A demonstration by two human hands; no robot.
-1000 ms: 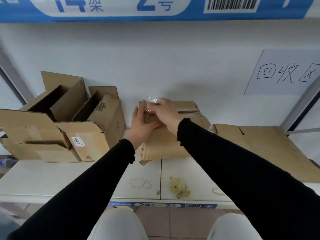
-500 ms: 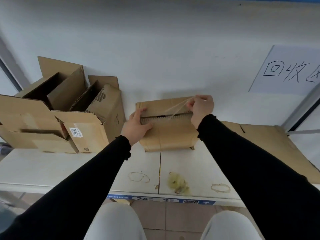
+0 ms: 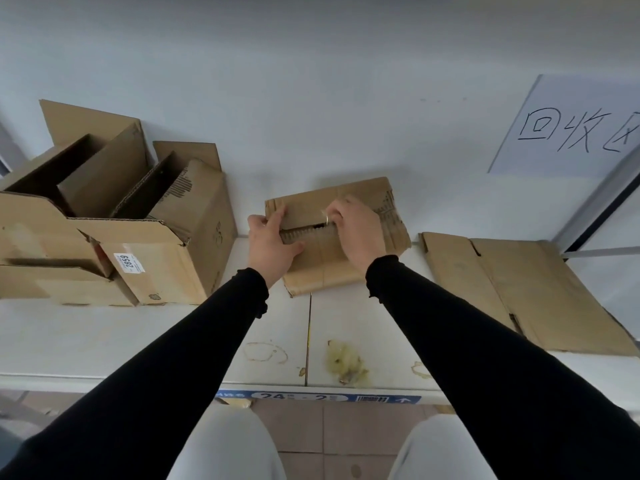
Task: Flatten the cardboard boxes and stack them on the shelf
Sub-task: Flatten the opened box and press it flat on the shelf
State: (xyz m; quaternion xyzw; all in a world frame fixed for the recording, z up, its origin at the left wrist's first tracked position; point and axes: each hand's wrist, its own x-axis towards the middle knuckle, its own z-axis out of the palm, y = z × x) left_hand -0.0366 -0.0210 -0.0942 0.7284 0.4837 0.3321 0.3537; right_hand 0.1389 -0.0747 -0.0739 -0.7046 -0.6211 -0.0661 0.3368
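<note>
At the center of the frame the small cardboard box (image 3: 332, 268) lies on the white shelf (image 3: 138, 341). The left hand (image 3: 272, 244) grips its left edge; the right hand (image 3: 360, 233) pinches clear tape (image 3: 325, 218) at its seam.

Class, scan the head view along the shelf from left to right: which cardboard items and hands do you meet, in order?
Open boxes with the 2859 label → left hand → small box being worked on → right hand → flattened cardboard.

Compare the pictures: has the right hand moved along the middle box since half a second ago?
Yes. The right hand has come back leftward along the middle box, from its right end toward the left hand.
</note>
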